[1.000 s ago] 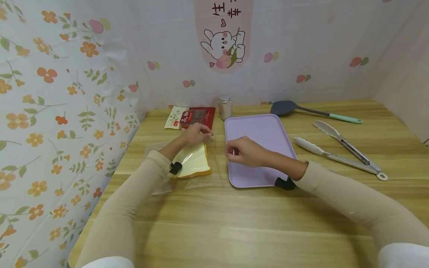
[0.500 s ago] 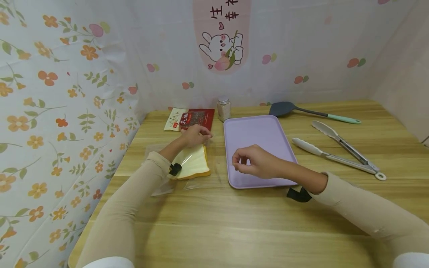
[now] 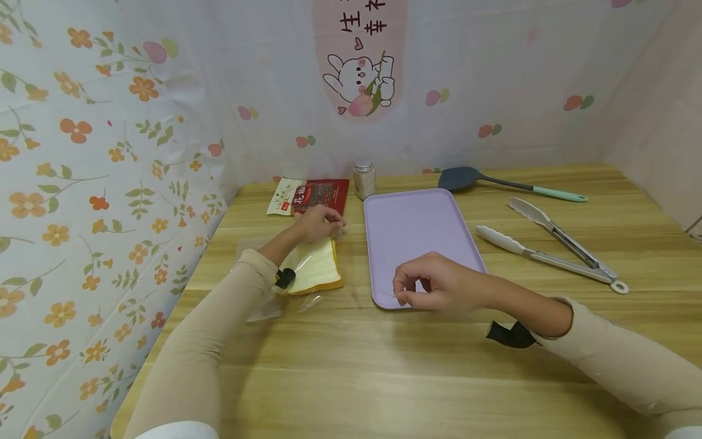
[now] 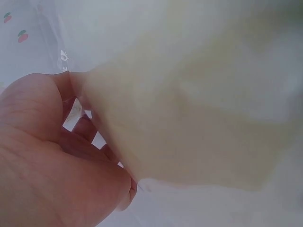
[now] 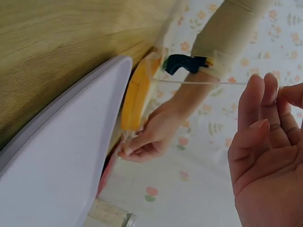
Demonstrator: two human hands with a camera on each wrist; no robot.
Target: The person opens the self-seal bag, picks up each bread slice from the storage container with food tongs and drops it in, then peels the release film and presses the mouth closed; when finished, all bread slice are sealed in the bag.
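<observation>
- Step in hand, by judgement: spreading of clear film (image 3: pixel 311 301) held between left hand (image 3: pixel 318 223) and right hand (image 3: pixel 439 281)
- Left hand: thumb and forefinger pinch film near the slice's far edge
- Right hand: fingertips in a narrow pinch on the film's edge, raised off the tray (image 3: pixel 414 213)
- Bread slice (image 3: pixel 315 269): just nearer the body than the left fingers, left of the right fingers, film over it
- Next move: likely calls for even tension without shifting the slice

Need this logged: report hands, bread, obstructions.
Left hand and right hand pinching clear plastic. Bread slice beneath it. Lavender tray alongside, maybe in the way.
</observation>
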